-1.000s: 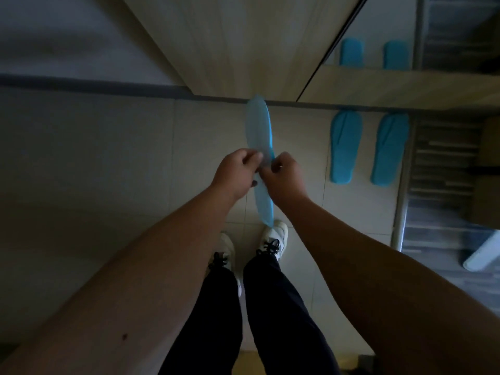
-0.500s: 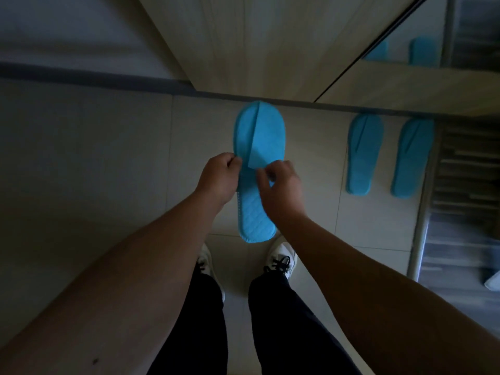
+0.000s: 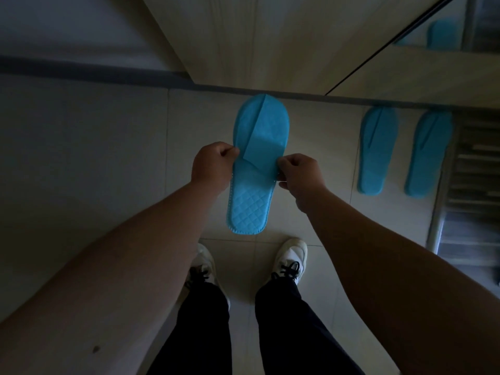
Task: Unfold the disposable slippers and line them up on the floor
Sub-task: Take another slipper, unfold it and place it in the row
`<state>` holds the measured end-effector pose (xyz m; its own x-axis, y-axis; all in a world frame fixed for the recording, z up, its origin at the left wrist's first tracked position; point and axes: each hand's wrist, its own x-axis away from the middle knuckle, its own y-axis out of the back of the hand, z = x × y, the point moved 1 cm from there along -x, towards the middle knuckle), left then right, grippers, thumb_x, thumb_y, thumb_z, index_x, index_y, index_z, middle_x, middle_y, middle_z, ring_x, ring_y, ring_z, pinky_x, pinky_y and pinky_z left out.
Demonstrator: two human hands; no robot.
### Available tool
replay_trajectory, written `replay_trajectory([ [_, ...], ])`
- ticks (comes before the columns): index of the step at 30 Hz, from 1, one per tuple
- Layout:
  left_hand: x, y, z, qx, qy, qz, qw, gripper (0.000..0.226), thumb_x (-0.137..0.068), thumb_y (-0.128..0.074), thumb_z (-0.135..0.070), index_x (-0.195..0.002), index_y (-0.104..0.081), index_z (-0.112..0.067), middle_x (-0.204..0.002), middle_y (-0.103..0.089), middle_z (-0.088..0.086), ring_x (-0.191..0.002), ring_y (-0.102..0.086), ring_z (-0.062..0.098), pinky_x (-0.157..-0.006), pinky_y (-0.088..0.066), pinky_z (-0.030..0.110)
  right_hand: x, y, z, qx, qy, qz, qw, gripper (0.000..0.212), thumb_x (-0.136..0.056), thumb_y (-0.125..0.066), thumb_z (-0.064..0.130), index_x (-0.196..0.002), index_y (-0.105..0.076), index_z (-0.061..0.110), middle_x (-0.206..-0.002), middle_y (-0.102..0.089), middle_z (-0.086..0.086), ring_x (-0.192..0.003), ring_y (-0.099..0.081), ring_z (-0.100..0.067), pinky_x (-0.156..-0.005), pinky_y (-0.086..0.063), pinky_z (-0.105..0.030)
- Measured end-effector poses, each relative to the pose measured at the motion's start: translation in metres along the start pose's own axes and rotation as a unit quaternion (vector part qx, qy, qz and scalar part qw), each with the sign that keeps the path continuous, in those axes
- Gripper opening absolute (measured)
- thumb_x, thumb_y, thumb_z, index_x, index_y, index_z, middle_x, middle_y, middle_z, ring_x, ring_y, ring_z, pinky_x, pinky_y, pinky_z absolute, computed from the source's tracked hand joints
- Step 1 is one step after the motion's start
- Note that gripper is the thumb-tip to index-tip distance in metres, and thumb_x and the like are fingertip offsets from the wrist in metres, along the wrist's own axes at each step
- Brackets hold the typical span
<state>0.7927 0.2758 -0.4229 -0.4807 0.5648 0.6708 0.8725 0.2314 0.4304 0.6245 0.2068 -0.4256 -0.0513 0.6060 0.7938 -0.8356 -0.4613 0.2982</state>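
I hold a blue disposable slipper [image 3: 257, 169] in the air above the tiled floor, sole spread flat, toe pointing away from me. Its upper band lies creased flat over the front half. My left hand [image 3: 213, 165] pinches the slipper's left edge at mid-length. My right hand [image 3: 296, 173] pinches the right edge opposite. Two more blue slippers lie side by side on the floor to the right, one [image 3: 377, 150] nearer me and the other [image 3: 428, 154] beyond it, toes toward the cabinet.
A wooden cabinet [image 3: 270, 39] stands ahead, its base meeting the floor just past the held slipper. A mirror panel [image 3: 446, 31] at upper right reflects blue slippers. My white sneakers [image 3: 289, 259] stand below. A slatted rack [image 3: 470, 185] borders the right side.
The slipper went from folded edge-on and narrow to spread wide and flat. My hands have moved apart to its two sides.
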Motion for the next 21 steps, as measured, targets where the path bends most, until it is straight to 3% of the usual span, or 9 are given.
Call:
replay_trajectory([
  [6, -0.044, -0.017, 0.024, -0.089, -0.046, -0.036, 0.994, 0.024, -0.092, -0.054, -0.026, -0.09, -0.071, -0.01, -0.088, -0.073, 0.008, -0.083, -0.067, 0.024, -0.079, -0.055, 0.041, -0.046, -0.022, -0.01, 0.066, 0.027, -0.033, 0.997, 0.018, -0.091, -0.059, 0.02, -0.074, -0.063, 0.017, -0.08, -0.069, -0.009, -0.078, -0.067, -0.028, -0.073, -0.058, -0.046],
  [10, -0.085, -0.036, 0.045, -0.112, -0.052, -0.045, 0.991, 0.023, -0.092, -0.052, -0.024, -0.091, -0.07, -0.009, -0.09, -0.072, 0.007, -0.083, -0.066, 0.021, -0.075, -0.053, 0.033, -0.09, -0.037, -0.02, 0.099, 0.042, -0.051, 0.993, 0.017, -0.09, -0.056, 0.019, -0.082, -0.066, 0.007, -0.086, -0.07, -0.015, -0.076, -0.065, -0.03, -0.072, -0.057, -0.048],
  [13, -0.116, -0.047, 0.061, -0.136, -0.059, -0.047, 0.988, 0.022, -0.093, -0.052, -0.022, -0.093, -0.069, -0.008, -0.094, -0.072, 0.008, -0.084, -0.064, 0.02, -0.07, -0.045, 0.026, -0.127, -0.05, -0.028, 0.118, 0.054, -0.054, 0.99, 0.017, -0.09, -0.056, 0.02, -0.085, -0.067, 0.009, -0.087, -0.071, -0.012, -0.082, -0.067, -0.029, -0.073, -0.057, -0.043],
  [17, -0.153, -0.061, 0.073, -0.169, -0.06, -0.056, 0.982, 0.024, -0.093, -0.051, -0.02, -0.101, -0.069, -0.007, -0.105, -0.071, 0.014, -0.096, -0.065, 0.029, -0.077, -0.048, 0.032, -0.167, -0.061, -0.037, 0.126, 0.06, -0.059, 0.989, 0.018, -0.092, -0.054, 0.022, -0.085, -0.068, 0.012, -0.084, -0.07, -0.008, -0.081, -0.066, -0.025, -0.074, -0.057, -0.04],
  [21, -0.176, -0.072, 0.078, -0.171, -0.071, -0.076, 0.98, 0.024, -0.094, -0.052, -0.02, -0.107, -0.068, -0.006, -0.111, -0.069, 0.018, -0.102, -0.064, 0.032, -0.084, -0.049, 0.036, -0.194, -0.069, -0.037, 0.138, 0.055, -0.057, 0.987, 0.02, -0.09, -0.054, 0.019, -0.074, -0.064, 0.014, -0.069, -0.061, -0.003, -0.073, -0.062, -0.025, -0.064, -0.052, -0.035],
])
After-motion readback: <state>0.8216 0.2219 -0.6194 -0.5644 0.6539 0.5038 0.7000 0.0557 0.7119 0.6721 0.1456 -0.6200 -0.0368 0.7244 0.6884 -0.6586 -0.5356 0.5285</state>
